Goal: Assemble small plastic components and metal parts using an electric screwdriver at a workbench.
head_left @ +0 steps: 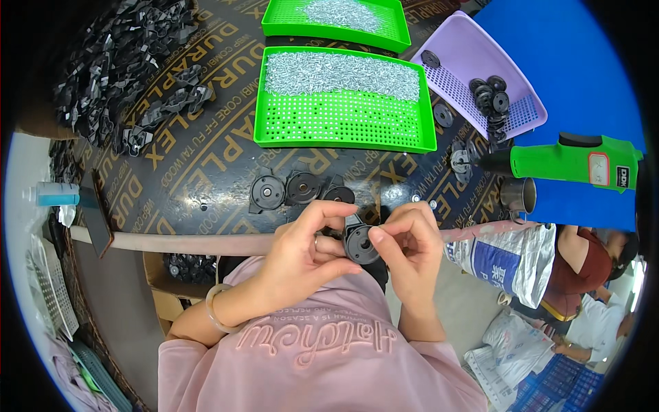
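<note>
Both hands meet at the table's near edge, closed round one small black round part (360, 244) held betw. them, just below the big green tray (343, 130). Left hand (309, 250) has fingers curled over the part's top and left side, thumb tucked under; right hand (408, 250) pinches its right rim w/ thumb and forefinger, other fingers folded in. Neither hand is open; both grip the same piece. Part's flat face tilts up toward the camera, a short tab sticking out at upper left, so its long axis runs roughly up-left to down-right. Hands look equally near; it sits dead centre betw. them, clear of the tabletop.

Three similar black discs (300, 189) lie in a row on the dark board (206, 165), betw. the tray and the hands. Tray's far half holds a bed of small silver screws (340, 72). Right of the tray: a lilac basket (473, 69) w/ black washers, and a green power driver (573, 161). Left of the tray: a heap of black parts (130, 62).
</note>
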`<action>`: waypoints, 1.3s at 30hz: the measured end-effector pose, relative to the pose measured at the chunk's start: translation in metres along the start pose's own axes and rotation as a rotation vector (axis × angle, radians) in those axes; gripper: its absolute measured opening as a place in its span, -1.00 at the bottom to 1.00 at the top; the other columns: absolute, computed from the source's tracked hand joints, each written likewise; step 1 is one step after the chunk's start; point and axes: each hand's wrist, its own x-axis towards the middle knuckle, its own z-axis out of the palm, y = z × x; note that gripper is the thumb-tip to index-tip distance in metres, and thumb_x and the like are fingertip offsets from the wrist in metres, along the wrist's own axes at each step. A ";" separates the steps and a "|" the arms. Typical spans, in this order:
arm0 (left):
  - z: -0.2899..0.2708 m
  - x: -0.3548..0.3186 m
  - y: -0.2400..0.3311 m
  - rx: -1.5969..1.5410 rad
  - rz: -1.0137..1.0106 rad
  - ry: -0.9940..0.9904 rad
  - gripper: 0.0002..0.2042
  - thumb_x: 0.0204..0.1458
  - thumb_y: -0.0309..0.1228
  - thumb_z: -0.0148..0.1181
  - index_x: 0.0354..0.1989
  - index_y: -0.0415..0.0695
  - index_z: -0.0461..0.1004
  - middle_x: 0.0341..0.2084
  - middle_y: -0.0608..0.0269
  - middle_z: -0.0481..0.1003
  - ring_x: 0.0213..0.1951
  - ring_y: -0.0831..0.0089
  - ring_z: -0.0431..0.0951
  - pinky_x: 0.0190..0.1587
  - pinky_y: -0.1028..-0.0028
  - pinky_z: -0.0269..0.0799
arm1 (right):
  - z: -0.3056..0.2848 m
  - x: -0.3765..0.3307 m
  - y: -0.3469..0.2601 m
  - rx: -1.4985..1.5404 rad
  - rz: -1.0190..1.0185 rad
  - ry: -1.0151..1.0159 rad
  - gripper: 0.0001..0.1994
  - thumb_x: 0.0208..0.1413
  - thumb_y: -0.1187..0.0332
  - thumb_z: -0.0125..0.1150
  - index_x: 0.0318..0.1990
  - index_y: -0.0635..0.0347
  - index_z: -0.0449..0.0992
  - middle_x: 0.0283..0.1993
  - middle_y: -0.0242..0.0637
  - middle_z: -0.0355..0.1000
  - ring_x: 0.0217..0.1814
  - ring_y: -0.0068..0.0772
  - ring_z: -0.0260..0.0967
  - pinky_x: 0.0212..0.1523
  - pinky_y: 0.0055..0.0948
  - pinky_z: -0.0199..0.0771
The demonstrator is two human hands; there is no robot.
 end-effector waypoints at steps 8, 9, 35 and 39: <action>0.002 0.000 0.000 0.063 -0.015 -0.020 -0.37 -0.09 -0.76 0.37 0.19 -0.20 0.28 -0.21 0.25 0.38 -0.26 0.61 0.62 -0.19 0.57 0.65 | -0.003 0.001 0.004 -0.053 -0.034 -0.020 -0.88 0.04 0.62 0.37 -0.38 0.31 0.51 -0.19 -0.34 0.29 -0.33 -0.73 0.30 -0.38 -0.73 0.31; 0.001 0.001 0.000 0.052 -0.010 -0.020 -0.38 -0.09 -0.75 0.38 0.19 -0.21 0.28 -0.21 0.24 0.39 -0.27 0.63 0.61 -0.18 0.58 0.64 | -0.003 0.001 0.004 -0.058 -0.030 -0.026 -0.89 0.03 0.61 0.38 -0.38 0.31 0.52 -0.19 -0.34 0.29 -0.33 -0.73 0.32 -0.38 -0.73 0.32; -0.198 -0.006 0.071 1.793 0.180 0.976 -0.57 0.13 -0.41 0.22 0.21 0.02 0.43 0.12 -0.11 0.39 0.11 -0.07 0.38 0.17 0.14 0.33 | 0.004 0.051 0.022 -0.704 -0.216 0.144 -0.87 0.09 0.36 0.33 -0.27 0.20 0.55 -0.21 -0.22 0.39 -0.13 -0.06 0.33 -0.13 -0.19 0.35; -0.253 -0.005 0.065 1.765 0.036 0.859 -0.54 0.13 -0.41 0.21 0.25 0.02 0.40 0.14 -0.28 0.38 0.12 -0.21 0.41 0.19 0.15 0.35 | 0.018 0.049 0.016 -0.683 -0.238 0.129 -0.82 0.08 0.34 0.34 -0.20 0.19 0.60 -0.19 -0.25 0.40 -0.13 -0.12 0.34 -0.18 -0.21 0.39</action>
